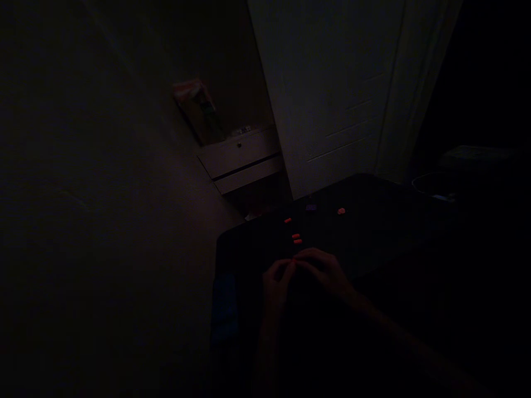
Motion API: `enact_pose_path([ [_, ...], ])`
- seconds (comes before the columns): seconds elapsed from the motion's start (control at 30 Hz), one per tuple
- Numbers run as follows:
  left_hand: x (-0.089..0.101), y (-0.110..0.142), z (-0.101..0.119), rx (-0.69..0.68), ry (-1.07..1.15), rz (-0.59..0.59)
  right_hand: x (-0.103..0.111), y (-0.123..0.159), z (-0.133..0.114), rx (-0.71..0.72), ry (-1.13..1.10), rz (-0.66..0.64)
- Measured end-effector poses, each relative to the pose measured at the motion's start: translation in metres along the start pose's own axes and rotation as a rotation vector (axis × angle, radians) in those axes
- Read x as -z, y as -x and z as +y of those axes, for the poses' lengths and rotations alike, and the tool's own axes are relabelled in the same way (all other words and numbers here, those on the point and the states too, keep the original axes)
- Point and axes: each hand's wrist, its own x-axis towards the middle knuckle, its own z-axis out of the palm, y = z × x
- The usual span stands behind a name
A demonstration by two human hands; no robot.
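Note:
The room is very dark. My left hand (277, 282) and my right hand (326, 272) meet over a black table (373, 232), fingertips pinched together around a small orange piece (293, 259) that I can barely make out. Just beyond the fingers lie two small orange pieces (296, 239), with another orange piece (287, 220) farther back. A further orange piece (341, 211) and a dim purplish piece (310, 208) lie near the table's far edge.
A blue object (226, 301) lies at the table's left edge. Beyond the table stand a white door (332, 94) and a low white drawer unit (243, 160) with a pinkish box (194, 105) on it. A dark bin (431, 185) sits at right.

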Motion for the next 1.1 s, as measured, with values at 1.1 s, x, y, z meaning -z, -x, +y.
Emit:
enact_pose_path([
  [1.1, -0.001, 0.001, 0.001, -0.013, 0.045, 0.042, -0.004, 0.005, 0.009, 0.107, 0.079, 0.002],
])
